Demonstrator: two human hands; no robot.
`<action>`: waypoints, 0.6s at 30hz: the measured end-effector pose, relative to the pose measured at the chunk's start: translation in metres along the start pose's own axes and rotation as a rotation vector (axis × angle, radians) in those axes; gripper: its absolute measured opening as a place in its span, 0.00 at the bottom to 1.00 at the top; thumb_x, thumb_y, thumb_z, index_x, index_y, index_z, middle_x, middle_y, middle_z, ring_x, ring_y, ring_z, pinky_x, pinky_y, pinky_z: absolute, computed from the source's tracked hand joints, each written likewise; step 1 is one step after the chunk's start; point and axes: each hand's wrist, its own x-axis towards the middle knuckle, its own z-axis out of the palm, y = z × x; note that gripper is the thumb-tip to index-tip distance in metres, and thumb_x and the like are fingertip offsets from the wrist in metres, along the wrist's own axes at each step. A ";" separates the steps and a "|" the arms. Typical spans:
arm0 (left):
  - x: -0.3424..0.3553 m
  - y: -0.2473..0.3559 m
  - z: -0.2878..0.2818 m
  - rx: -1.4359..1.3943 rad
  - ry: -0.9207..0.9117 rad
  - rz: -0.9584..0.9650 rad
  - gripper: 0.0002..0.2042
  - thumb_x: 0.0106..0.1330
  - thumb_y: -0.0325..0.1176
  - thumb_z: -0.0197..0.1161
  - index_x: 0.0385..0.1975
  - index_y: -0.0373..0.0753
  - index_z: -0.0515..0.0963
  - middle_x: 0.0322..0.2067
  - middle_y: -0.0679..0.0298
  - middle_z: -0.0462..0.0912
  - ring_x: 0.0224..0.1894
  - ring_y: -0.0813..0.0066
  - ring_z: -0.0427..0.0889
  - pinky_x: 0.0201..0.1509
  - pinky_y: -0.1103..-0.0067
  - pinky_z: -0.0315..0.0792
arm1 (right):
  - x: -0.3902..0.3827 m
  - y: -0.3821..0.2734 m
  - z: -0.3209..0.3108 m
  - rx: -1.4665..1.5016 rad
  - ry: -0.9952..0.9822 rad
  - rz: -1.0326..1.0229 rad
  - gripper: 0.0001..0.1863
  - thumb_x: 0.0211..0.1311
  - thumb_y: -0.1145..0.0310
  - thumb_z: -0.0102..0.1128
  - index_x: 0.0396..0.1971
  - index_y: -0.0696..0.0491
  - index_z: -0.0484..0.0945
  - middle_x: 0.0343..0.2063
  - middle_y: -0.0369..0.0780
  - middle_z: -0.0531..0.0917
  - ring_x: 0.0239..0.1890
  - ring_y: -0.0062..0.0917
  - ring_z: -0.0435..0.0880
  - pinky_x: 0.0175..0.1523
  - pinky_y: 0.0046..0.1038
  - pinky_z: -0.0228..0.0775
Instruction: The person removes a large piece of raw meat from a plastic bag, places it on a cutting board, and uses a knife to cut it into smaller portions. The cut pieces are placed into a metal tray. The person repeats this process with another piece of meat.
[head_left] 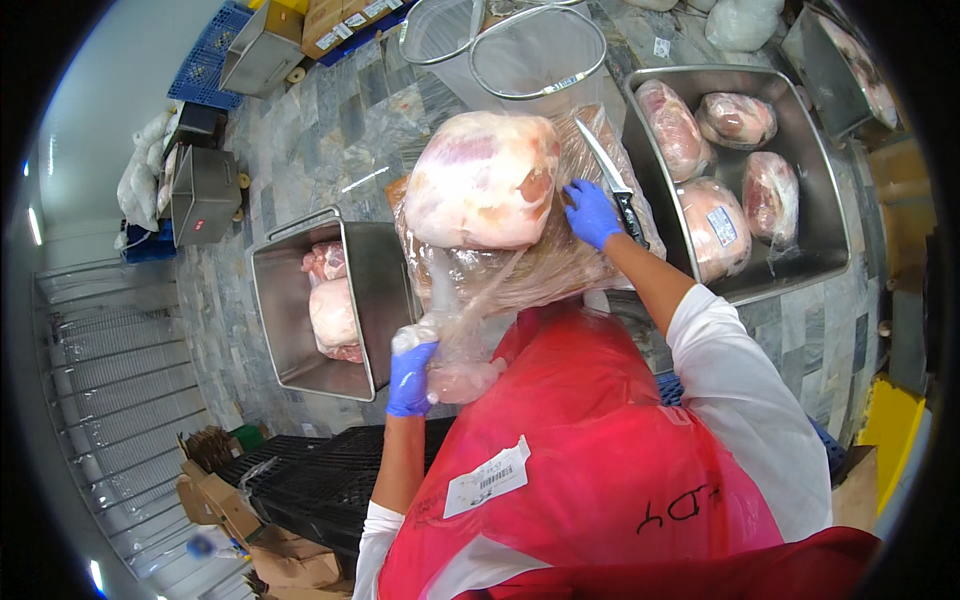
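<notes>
A large pale piece of meat [485, 180] with a thick fat cover lies on a work surface wrapped in clear plastic film [570, 262]. My left hand [410, 378], in a blue glove, is closed on a crumpled clear plastic bag [455, 345] hanging off the surface's near edge. My right hand [594, 213], also blue-gloved, rests on the film just right of the meat, fingers apart and holding nothing. Beside it lies a knife [604, 155] with a long blade and black handle [630, 215], the blade pointing away from me.
At the right, a steel tub [838, 200] holds several bagged meat pieces; a smaller steel tub [375, 345] at the left holds more meat. Beyond the work surface stands a clear plastic-lined bin [440, 75] with hoops on it. Black plastic racks [310, 490] are at the lower left.
</notes>
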 end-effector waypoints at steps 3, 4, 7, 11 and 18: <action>-0.005 0.059 0.016 -0.064 0.085 0.008 0.08 0.61 0.24 0.62 0.37 0.45 0.73 0.34 0.71 0.76 0.38 0.79 0.75 0.45 0.78 0.72 | 0.018 -0.011 0.013 -0.021 -0.142 -0.066 0.30 0.57 0.62 0.63 0.60 0.54 0.74 0.64 0.49 0.70 0.68 0.49 0.64 0.73 0.42 0.56; -0.003 0.065 0.017 -0.060 0.099 0.013 0.08 0.62 0.24 0.62 0.37 0.44 0.74 0.35 0.71 0.76 0.38 0.79 0.75 0.45 0.78 0.71 | 0.015 -0.009 0.019 -0.058 -0.119 -0.090 0.30 0.57 0.61 0.63 0.61 0.54 0.74 0.64 0.49 0.70 0.68 0.49 0.64 0.73 0.43 0.55; 0.002 0.079 0.016 -0.108 0.170 0.009 0.08 0.62 0.25 0.62 0.39 0.42 0.75 0.36 0.70 0.76 0.38 0.79 0.75 0.46 0.79 0.72 | 0.009 -0.008 0.024 -0.111 -0.099 -0.133 0.29 0.57 0.60 0.62 0.60 0.52 0.76 0.64 0.49 0.70 0.70 0.49 0.62 0.74 0.46 0.52; 0.001 0.109 0.035 -0.171 0.228 0.028 0.09 0.62 0.25 0.63 0.41 0.42 0.76 0.38 0.67 0.78 0.40 0.75 0.78 0.47 0.76 0.74 | 0.010 -0.013 0.012 -0.107 -0.194 -0.098 0.25 0.58 0.60 0.61 0.56 0.52 0.79 0.60 0.49 0.75 0.68 0.48 0.66 0.72 0.46 0.56; -0.007 0.103 -0.012 -0.242 0.359 -0.041 0.07 0.63 0.26 0.63 0.37 0.44 0.74 0.36 0.68 0.76 0.41 0.73 0.77 0.48 0.71 0.75 | 0.056 0.002 0.007 0.691 0.155 0.459 0.18 0.63 0.59 0.58 0.43 0.58 0.81 0.38 0.49 0.86 0.43 0.45 0.85 0.52 0.40 0.75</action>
